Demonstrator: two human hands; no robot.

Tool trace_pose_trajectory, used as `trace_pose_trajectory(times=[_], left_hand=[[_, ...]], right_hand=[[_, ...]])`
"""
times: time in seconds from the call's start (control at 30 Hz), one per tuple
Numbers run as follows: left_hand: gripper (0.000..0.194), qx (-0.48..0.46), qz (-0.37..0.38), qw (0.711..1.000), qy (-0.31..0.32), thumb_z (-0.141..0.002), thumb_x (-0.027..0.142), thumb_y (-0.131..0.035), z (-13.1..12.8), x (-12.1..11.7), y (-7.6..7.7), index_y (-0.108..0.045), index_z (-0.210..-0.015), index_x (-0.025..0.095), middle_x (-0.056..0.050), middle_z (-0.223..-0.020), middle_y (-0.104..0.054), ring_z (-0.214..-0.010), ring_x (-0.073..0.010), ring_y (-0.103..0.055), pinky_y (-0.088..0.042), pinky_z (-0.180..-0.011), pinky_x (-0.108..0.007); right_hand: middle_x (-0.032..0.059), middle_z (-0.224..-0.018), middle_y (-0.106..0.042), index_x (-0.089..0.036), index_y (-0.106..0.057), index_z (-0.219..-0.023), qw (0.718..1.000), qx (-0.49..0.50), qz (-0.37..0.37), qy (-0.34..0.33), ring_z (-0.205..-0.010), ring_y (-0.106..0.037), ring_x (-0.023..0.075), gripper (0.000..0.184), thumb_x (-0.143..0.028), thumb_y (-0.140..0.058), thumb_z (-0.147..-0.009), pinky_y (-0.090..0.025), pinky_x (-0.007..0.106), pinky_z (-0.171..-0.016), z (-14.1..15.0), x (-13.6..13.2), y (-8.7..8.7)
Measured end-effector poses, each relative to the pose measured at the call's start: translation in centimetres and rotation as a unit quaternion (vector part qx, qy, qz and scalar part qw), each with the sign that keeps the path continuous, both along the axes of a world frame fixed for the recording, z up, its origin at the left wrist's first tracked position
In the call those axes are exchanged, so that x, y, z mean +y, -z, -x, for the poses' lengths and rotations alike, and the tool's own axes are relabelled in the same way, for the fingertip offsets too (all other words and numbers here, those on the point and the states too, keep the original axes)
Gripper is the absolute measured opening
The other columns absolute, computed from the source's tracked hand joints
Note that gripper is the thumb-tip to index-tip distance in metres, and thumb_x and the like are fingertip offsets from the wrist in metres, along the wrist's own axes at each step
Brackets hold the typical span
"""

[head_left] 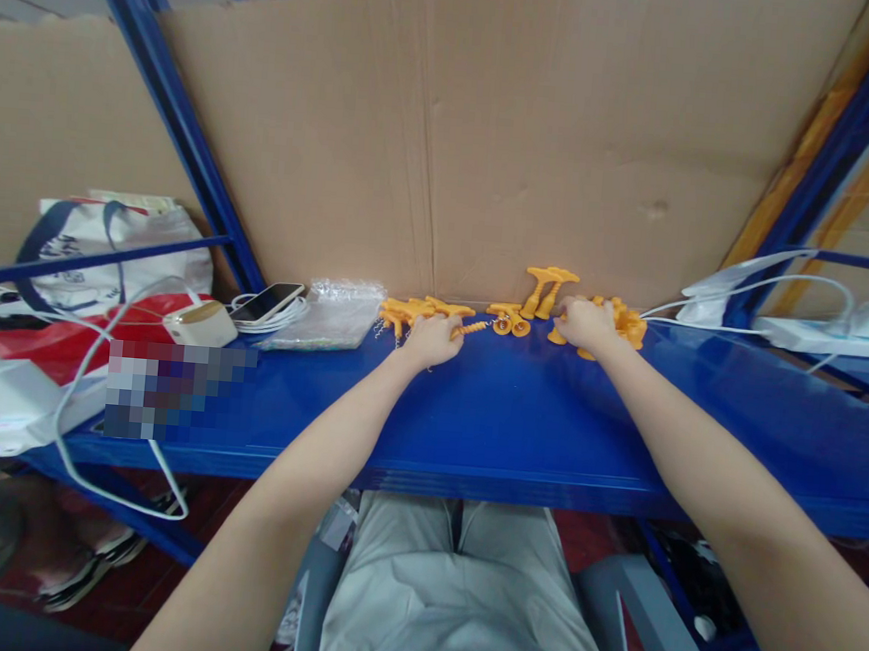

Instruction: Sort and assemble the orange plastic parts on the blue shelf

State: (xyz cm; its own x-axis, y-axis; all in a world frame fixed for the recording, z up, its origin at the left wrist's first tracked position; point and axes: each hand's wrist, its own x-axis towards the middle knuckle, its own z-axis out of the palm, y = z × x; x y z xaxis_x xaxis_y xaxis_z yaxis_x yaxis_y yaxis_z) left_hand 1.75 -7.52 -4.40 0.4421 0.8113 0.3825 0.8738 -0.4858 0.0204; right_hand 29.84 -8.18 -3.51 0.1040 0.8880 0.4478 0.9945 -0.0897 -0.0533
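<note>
Near the back of the blue shelf, my left hand (434,340) is closed around a yellow corkscrew (472,326), whose spiral shaft points right. Behind that hand lies a pile of yellow T-shaped handles (413,309) with thin metal spirals. My right hand (586,322) is closed at a heap of yellow bell-footed pieces (630,326); its fingertips are partly hidden, and what they pinch is too small to make out. Between the hands, two round-ended yellow pieces (511,324) lie on their side. Yellow T-handled corkscrews (550,279) stand upright against the cardboard.
A clear plastic bag (334,313) and a phone (271,303) on a coiled white cable lie left of the pile. Further left are white chargers (14,398), cables and a cloth bag (124,251). A white power strip (825,336) is at right. Cardboard (571,126) closes the back.
</note>
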Motion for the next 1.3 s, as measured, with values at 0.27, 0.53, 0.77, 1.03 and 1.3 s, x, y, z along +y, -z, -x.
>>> trace_pose_trajectory(times=[0.27, 0.53, 0.77, 1.03, 1.3], left_hand=[[0.028, 0.001, -0.005, 1.0, 0.002, -0.092, 0.029, -0.052, 0.0, 0.1, 0.2, -0.07, -0.112, 0.02, -0.012, -0.114, -0.073, -0.111, -0.0316, -0.066, -0.049, -0.1, -0.047], [0.034, 0.01, 0.008, 1.0, -0.01, -0.091, 0.027, -0.052, -0.1, -0.3, -0.2, -0.068, -0.12, 0.017, -0.013, -0.121, -0.072, -0.114, -0.0308, -0.065, -0.049, -0.099, -0.043], [0.034, -0.015, 0.004, 1.0, 0.002, -0.09, 0.026, -0.055, -0.1, -0.2, -0.1, -0.069, -0.119, 0.018, -0.013, -0.121, -0.073, -0.115, -0.0325, -0.065, -0.049, -0.1, -0.048], [0.029, -0.01, -0.007, 1.0, 0.003, -0.09, 0.027, -0.056, -0.1, 0.0, 0.1, -0.069, -0.114, 0.019, -0.011, -0.115, -0.073, -0.109, -0.031, -0.066, -0.051, -0.097, -0.045], [0.031, -0.005, -0.017, 1.0, -0.001, -0.091, 0.027, -0.056, 0.0, 0.2, 0.3, -0.068, -0.119, 0.02, -0.011, -0.117, -0.072, -0.111, -0.0311, -0.066, -0.051, -0.097, -0.045]], right_hand=[[0.0162, -0.106, -0.074, -0.014, -0.077, -0.101, 0.992, 0.07, 0.0, -0.107, -0.097, -0.069, 0.0288, 0.023, -0.017, -0.066, -0.08, -0.053, 0.039, -0.087, -0.8, 1.2, 0.4], [-0.0003, -0.069, -0.069, -0.017, -0.07, -0.076, 0.964, 0.143, 0.143, -0.17, -0.069, -0.066, 0.0189, 0.011, -0.027, -0.076, -0.075, -0.049, 0.026, -0.064, 1.5, 0.0, 0.4], [0.0116, -0.105, -0.075, -0.015, -0.069, -0.108, 0.988, -0.034, 0.07, -0.13, -0.094, -0.071, 0.0257, 0.026, -0.016, -0.066, -0.081, -0.052, 0.031, -0.076, 3.8, -1.3, 0.1], [0.0197, -0.125, -0.07, -0.011, -0.064, -0.121, 0.985, -0.087, 0.057, -0.14, -0.114, -0.068, 0.0322, 0.036, -0.009, -0.055, -0.086, -0.052, 0.038, -0.088, 4.5, -2.1, -0.2], [0.0152, -0.122, -0.072, -0.015, -0.07, -0.121, 0.97, -0.067, 0.016, -0.235, -0.118, -0.066, 0.0308, 0.032, -0.016, -0.057, -0.091, -0.052, 0.043, -0.096, 4.1, -1.7, 0.1]])
